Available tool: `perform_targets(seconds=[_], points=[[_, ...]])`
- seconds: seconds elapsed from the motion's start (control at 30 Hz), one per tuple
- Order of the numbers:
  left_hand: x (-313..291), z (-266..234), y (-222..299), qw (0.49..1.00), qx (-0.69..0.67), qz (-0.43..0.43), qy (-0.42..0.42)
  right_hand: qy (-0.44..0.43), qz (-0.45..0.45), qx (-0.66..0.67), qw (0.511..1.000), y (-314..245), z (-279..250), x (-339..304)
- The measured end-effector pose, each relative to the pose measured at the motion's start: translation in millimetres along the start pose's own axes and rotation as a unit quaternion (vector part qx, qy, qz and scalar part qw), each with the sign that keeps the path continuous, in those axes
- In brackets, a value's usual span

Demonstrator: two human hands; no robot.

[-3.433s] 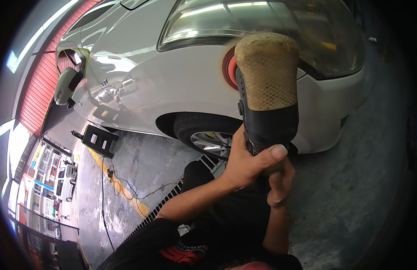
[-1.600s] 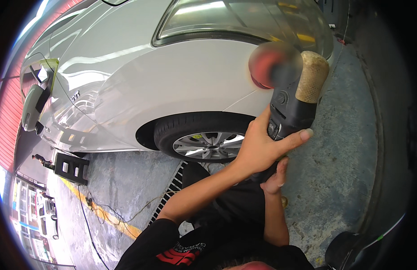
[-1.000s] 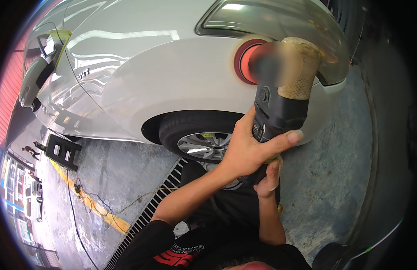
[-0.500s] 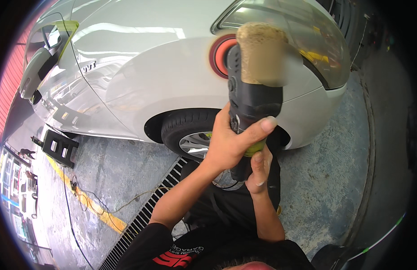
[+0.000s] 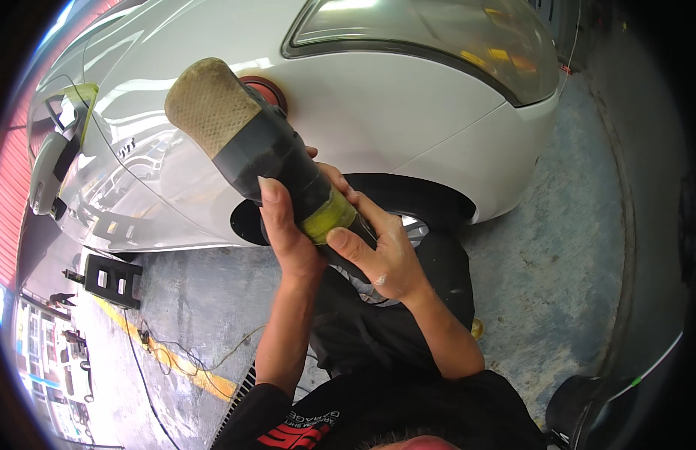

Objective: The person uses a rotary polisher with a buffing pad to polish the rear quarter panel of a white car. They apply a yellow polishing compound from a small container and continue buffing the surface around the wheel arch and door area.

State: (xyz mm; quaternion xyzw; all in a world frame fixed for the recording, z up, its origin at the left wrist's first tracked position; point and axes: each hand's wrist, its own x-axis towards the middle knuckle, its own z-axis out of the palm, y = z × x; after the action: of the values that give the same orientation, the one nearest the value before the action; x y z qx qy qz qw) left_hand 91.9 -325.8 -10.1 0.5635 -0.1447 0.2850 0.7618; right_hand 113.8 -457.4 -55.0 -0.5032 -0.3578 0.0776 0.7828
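Both hands hold a black car polisher with a tan, textured cover on its head and yellow-green tape near its rear. My left hand wraps the middle of its body, thumb on top. My right hand grips the rear end, thumb by the tape. Past the tool's head shows part of a red round pad, at the white car's fender; the rest of it is hidden. The tool slants up to the left, above the wheel arch.
A cloudy headlight is at the top right of the car. A side mirror with yellow-green masking tape stands at the left. A black step stool, loose cables and a floor grate are at lower left.
The polisher has swung left along the fender, tilting from nearly upright to a leftward slant. Both hands stay on it. The view has shifted too.
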Motion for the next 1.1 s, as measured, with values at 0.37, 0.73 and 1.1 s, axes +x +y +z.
perform_targets(seconds=[0.37, 0.73, 1.1], points=[[-11, 100, -46, 0.977, 0.108, -0.159, -0.091, 0.188, -0.067, 0.042, 0.979, 24, -73, -71], [-8, 109, -44, 0.960, 0.162, -0.187, -0.132, 0.223, -0.081, 0.071, 0.969, 39, -66, -78], [4, 2, -4, 0.999, -0.011, 0.018, -0.031, -0.021, -0.023, -0.067, 0.997, 4, -11, 5]])
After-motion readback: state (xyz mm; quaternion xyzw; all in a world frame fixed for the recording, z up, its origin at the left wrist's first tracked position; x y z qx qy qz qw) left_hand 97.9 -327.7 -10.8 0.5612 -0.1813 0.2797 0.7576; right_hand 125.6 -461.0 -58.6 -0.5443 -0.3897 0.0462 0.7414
